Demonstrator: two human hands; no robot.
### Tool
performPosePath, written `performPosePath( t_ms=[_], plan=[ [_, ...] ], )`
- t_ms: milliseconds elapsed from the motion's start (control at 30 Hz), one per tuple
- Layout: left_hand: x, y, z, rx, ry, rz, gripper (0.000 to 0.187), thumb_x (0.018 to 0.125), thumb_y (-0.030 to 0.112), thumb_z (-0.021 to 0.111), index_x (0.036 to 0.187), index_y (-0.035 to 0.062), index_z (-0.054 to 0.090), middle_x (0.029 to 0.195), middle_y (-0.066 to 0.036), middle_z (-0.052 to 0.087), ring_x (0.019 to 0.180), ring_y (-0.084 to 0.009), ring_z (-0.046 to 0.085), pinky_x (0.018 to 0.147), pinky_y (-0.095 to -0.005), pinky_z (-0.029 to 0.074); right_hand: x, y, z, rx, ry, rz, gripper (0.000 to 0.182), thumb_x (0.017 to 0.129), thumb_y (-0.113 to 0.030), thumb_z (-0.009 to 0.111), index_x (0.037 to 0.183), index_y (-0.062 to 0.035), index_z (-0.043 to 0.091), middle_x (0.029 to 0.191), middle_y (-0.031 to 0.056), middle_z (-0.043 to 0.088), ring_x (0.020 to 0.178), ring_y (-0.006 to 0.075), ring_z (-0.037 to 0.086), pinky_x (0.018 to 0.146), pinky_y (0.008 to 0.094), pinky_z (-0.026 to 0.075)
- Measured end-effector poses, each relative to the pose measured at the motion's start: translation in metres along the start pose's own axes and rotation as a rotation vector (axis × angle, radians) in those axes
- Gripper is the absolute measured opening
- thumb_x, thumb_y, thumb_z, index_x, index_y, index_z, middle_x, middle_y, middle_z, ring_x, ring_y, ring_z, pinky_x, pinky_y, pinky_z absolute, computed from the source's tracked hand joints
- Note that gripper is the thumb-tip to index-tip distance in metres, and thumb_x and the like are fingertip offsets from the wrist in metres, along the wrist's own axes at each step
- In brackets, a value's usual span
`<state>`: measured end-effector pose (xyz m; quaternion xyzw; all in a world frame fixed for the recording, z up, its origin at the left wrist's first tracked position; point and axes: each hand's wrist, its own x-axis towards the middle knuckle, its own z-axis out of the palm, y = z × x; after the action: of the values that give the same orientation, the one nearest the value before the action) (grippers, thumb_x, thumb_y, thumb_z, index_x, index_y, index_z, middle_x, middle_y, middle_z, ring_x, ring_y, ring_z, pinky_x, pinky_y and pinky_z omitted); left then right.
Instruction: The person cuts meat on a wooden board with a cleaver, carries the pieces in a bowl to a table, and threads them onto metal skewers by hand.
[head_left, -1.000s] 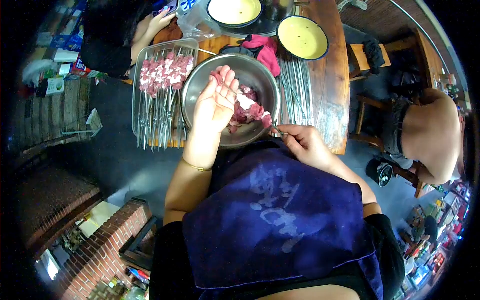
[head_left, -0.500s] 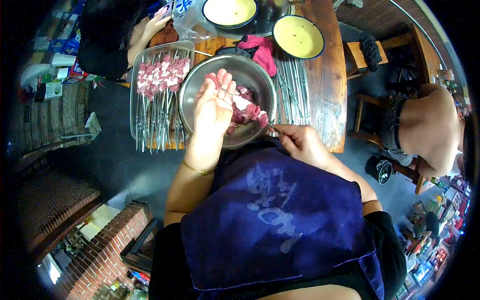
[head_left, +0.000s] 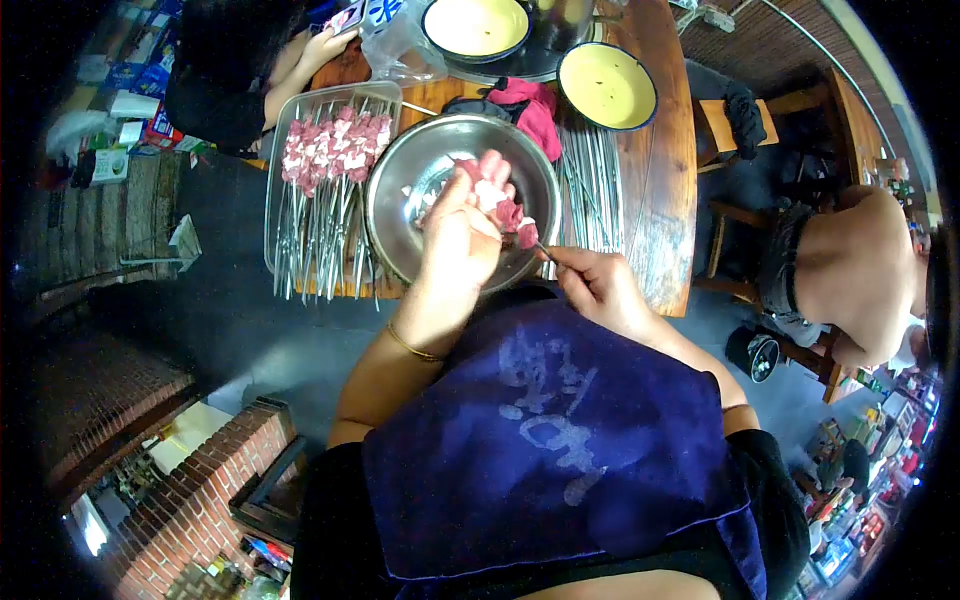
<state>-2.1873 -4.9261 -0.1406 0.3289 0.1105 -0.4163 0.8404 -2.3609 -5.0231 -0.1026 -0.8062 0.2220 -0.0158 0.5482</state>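
Observation:
My right hand pinches the end of a metal skewer at the near right rim of a steel bowl. Chunks of red meat and white fat are threaded on the skewer, over the bowl. My left hand, palm up, is at the skewer's far end, with a piece of meat between thumb and fingers. Its fingers are curled close to the threaded chunks, and the skewer's tip is hidden. More meat bits lie in the bowl, partly covered by my left hand.
Left of the bowl, a clear tray holds several loaded skewers. Bare skewers lie to the right, near a pink and black cloth. Yellow-lined enamel bowls stand behind. Another person's hand is at the far left.
My left hand has moved right and closer to the skewer, bringing its piece of meat up to the threaded chunks. My right hand stays nearly in place, holding the skewer.

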Motion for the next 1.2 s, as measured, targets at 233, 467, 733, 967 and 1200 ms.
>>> performPosePath(
  t_ms=[233, 467, 733, 967, 1200],
  plan=[
    [-0.011, 0.008, 0.006, -0.106, -0.133, -0.103, 0.034, 0.1, 0.035, 0.051, 0.12, 0.0081, 0.057, 0.124, -0.009, 0.061, 0.116, -0.0246, 0.057, 0.097, -0.042, 0.047, 0.012, -0.004, -0.001, 0.195, -0.005, -0.034, 0.025, 0.092, -0.004, 0.055, 0.113, 0.0031, 0.066, 0.084, 0.0166, 0.07, 0.072, 0.0168, 0.066, 0.069, 0.0311, 0.053],
    [-0.004, 0.011, -0.01, -0.054, -0.162, -0.021, 0.02, 0.098, 0.015, 0.057, 0.116, 0.0053, 0.061, 0.117, -0.012, 0.065, 0.105, -0.0239, 0.064, 0.09, -0.04, 0.054, 0.011, 0.002, -0.003, 0.11, -0.06, -0.031, 0.022, 0.092, -0.005, 0.055, 0.11, 0.0007, 0.066, 0.069, 0.01, 0.064, 0.06, 0.0114, 0.057, 0.058, 0.0291, 0.049],
    [-0.011, 0.017, 0.001, -0.095, -0.143, -0.04, 0.023, 0.098, 0.014, 0.057, 0.118, 0.0044, 0.061, 0.114, -0.013, 0.066, 0.105, -0.0251, 0.064, 0.092, -0.0407, 0.054, 0.012, -0.007, 0.003, 0.095, -0.001, -0.031, 0.02, 0.091, -0.005, 0.056, 0.106, -0.0013, 0.068, 0.068, 0.0108, 0.064, 0.057, 0.0129, 0.058, 0.055, 0.0295, 0.049],
    [-0.014, 0.011, -0.006, -0.048, -0.307, -0.066, 0.022, 0.099, 0.014, 0.054, 0.118, 0.007, 0.06, 0.118, -0.011, 0.065, 0.106, -0.0255, 0.064, 0.093, -0.0411, 0.053, 0.02, -0.017, 0.006, 0.141, 0.027, -0.059, 0.02, 0.092, -0.006, 0.055, 0.106, 0.0, 0.068, 0.084, 0.0149, 0.07, 0.072, 0.0167, 0.066, 0.067, 0.0296, 0.053],
    [-0.022, 0.002, -0.002, 0.12, -0.4, -0.177, 0.079, 0.091, 0.054, 0.057, 0.145, 0.0003, 0.035, 0.143, -0.02, 0.047, 0.132, -0.0311, 0.045, 0.109, -0.0473, 0.037, 0.026, -0.01, 0.013, 0.17, 0.104, -0.084, 0.02, 0.091, -0.008, 0.057, 0.105, 0.0019, 0.067, 0.082, 0.0152, 0.069, 0.07, 0.0173, 0.065, 0.065, 0.0299, 0.052]
  ],
)
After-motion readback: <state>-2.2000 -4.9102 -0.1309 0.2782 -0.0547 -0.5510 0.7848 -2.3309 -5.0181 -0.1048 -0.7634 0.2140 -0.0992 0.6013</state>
